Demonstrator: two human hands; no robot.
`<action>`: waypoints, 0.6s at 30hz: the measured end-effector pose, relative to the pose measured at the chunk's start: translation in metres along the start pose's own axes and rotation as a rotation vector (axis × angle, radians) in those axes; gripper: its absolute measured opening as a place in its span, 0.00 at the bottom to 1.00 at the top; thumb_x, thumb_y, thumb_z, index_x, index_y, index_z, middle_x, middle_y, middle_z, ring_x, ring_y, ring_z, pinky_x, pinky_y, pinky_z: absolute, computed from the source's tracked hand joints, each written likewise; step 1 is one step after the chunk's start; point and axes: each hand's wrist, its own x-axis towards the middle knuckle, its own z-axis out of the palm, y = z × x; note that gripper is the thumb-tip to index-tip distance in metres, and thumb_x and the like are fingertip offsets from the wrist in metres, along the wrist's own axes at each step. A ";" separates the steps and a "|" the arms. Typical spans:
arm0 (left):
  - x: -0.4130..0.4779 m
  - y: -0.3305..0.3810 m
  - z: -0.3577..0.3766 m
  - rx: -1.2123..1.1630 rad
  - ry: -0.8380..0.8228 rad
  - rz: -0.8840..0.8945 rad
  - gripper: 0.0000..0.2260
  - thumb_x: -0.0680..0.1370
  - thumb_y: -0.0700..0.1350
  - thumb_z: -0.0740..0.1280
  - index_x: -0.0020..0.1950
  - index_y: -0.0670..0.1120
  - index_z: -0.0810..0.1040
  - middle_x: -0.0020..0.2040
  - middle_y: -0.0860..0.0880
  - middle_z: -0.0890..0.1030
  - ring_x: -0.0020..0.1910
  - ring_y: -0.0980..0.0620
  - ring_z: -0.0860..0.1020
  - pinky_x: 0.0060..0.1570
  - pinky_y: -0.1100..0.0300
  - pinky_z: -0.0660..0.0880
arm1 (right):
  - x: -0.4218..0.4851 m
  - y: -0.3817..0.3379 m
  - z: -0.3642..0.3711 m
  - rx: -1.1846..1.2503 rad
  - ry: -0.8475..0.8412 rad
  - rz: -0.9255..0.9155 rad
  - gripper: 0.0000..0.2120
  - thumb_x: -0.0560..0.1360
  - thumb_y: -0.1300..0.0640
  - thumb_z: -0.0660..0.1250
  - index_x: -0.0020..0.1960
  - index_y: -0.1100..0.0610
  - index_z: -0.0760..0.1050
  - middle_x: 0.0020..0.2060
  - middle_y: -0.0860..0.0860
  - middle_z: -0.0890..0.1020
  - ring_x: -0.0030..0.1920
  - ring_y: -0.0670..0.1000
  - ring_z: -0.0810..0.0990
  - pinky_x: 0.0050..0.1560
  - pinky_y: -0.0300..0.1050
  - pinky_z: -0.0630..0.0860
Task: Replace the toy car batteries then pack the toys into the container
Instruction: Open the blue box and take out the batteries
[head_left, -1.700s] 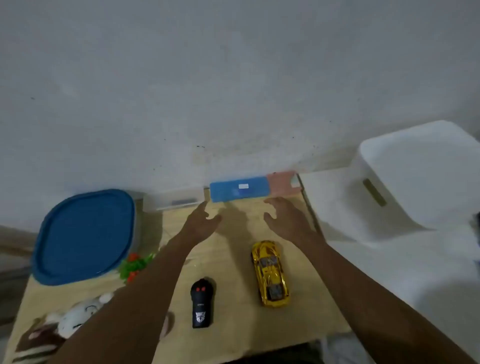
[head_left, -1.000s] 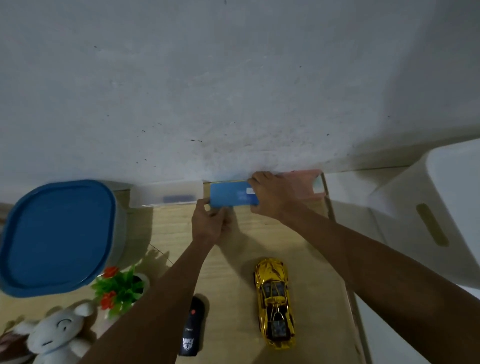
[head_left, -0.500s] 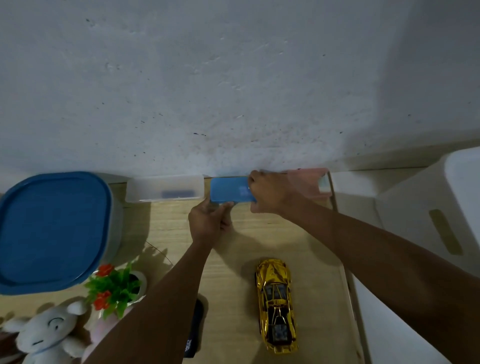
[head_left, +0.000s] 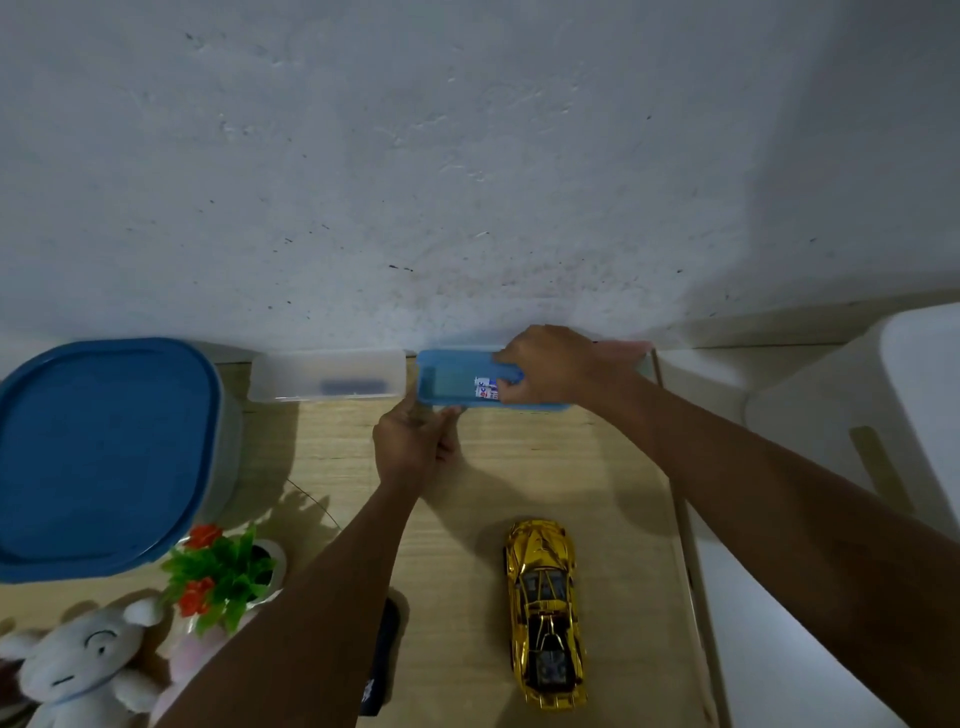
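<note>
Left grip (head_left: 410, 447) pinches the near rim of the blue box (head_left: 447, 387) to steady it while my right grip (head_left: 550, 369) reaches inside and closes on the batteries (head_left: 484, 391) meant for the gold toy car (head_left: 545, 608) on the desk (head_left: 571, 467).

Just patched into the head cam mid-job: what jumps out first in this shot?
Both hands meet at the blue box against the wall at the back edge of the table: the left hand grips its near rim, the right hand covers its right end beside a small white labelled item. A shiny gold toy car sits nearer, right of centre, and a large blue-lidded container fills the left side.
</note>
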 end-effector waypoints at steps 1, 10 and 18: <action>0.001 -0.002 0.000 0.012 -0.005 0.014 0.24 0.71 0.50 0.76 0.66 0.49 0.77 0.36 0.48 0.84 0.29 0.52 0.82 0.31 0.55 0.82 | -0.002 0.003 0.000 0.033 0.006 0.002 0.20 0.75 0.46 0.64 0.64 0.54 0.78 0.50 0.53 0.82 0.55 0.56 0.79 0.48 0.45 0.73; -0.001 -0.004 0.002 -0.059 -0.013 -0.065 0.23 0.79 0.53 0.66 0.73 0.49 0.70 0.34 0.42 0.84 0.29 0.46 0.83 0.37 0.48 0.83 | -0.013 0.002 0.034 0.139 0.797 0.070 0.08 0.68 0.54 0.76 0.45 0.56 0.86 0.39 0.50 0.84 0.37 0.51 0.82 0.41 0.43 0.76; -0.002 0.002 0.005 -0.310 0.018 -0.212 0.14 0.81 0.45 0.64 0.65 0.42 0.78 0.37 0.38 0.83 0.26 0.51 0.81 0.29 0.61 0.80 | -0.015 -0.021 0.045 0.587 0.686 0.575 0.14 0.74 0.43 0.71 0.37 0.52 0.77 0.31 0.46 0.80 0.33 0.47 0.78 0.32 0.42 0.72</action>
